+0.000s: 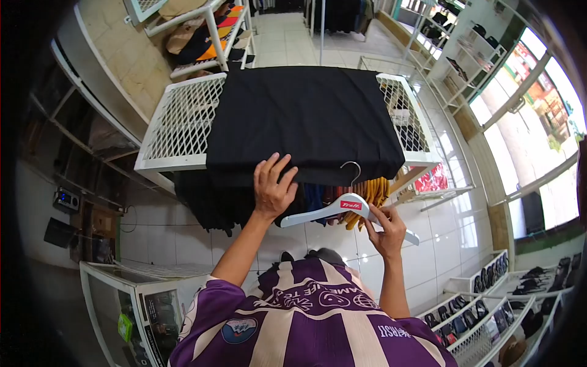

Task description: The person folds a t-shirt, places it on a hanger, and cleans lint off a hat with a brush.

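Observation:
A black cloth lies spread over a white mesh-topped table, its near edge hanging over the front. My left hand rests on that near edge, fingers spread and palm down. In my right hand is a pale grey clothes hanger with a red label and a metal hook, gripped near its right arm. The hanger is held in front of the table edge, hook pointing away from me and up against the cloth's lower edge. Whether the black cloth is a garment cannot be made out.
Dark and mustard-coloured clothes hang below the table top. Caps fill a white rack at the back left. A glass display case stands at lower left; racks of small goods are at lower right. Large windows line the right.

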Demonstrator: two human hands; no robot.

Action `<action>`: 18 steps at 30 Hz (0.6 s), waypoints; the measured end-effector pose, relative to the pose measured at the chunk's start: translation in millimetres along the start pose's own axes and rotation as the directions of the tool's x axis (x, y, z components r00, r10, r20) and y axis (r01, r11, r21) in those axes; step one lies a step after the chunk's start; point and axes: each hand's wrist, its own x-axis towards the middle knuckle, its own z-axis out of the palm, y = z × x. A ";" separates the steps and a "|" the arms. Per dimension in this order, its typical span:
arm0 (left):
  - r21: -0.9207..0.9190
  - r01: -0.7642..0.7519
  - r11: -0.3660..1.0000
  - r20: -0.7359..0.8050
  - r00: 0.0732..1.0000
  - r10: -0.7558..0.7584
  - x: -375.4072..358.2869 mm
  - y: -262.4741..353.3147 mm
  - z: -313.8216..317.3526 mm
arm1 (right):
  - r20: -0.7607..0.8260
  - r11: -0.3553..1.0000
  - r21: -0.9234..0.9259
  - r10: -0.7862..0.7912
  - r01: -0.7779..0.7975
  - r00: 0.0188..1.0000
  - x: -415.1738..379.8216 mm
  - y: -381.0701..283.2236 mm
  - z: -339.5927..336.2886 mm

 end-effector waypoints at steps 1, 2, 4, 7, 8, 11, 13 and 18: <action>-0.032 0.011 0.999 -0.015 1.000 -0.011 11.8 8.0 -7.1 | -0.005 0.999 0.001 -0.034 0.034 0.999 -1.9 0.0 -6.8; -0.100 0.037 0.994 -0.079 0.996 -0.045 25.9 17.0 -14.5 | -0.008 0.998 0.006 -0.067 0.067 0.998 -5.5 -1.3 -13.0; -0.131 0.072 0.989 -0.033 0.996 -0.077 26.3 -1.2 -36.1 | 0.027 0.996 -0.007 -0.087 0.087 0.996 -20.9 -26.9 2.1; -0.131 0.066 0.989 -0.107 0.991 -0.080 53.1 -8.9 -46.1 | 0.066 0.967 -0.067 -0.242 0.246 0.968 -13.0 -43.3 8.5; -0.130 0.069 0.989 -0.069 0.994 -0.079 56.6 -12.7 -49.0 | 0.074 0.962 -0.068 -0.259 0.264 0.963 -8.9 -49.1 13.5; -0.120 0.002 0.993 -0.082 0.997 -0.012 71.0 -20.0 -54.5 | 0.059 0.945 -0.059 -0.319 0.322 0.946 18.0 -60.6 31.4; -0.099 -0.046 0.994 -0.018 0.999 0.044 74.3 -25.6 -60.6 | -0.016 0.937 -0.015 -0.350 0.349 0.937 42.0 -66.8 42.3; -0.098 -0.104 0.990 -0.012 0.995 0.103 81.3 -39.4 -70.8 | -0.205 0.964 -0.097 -0.262 0.247 0.943 90.6 -62.3 45.2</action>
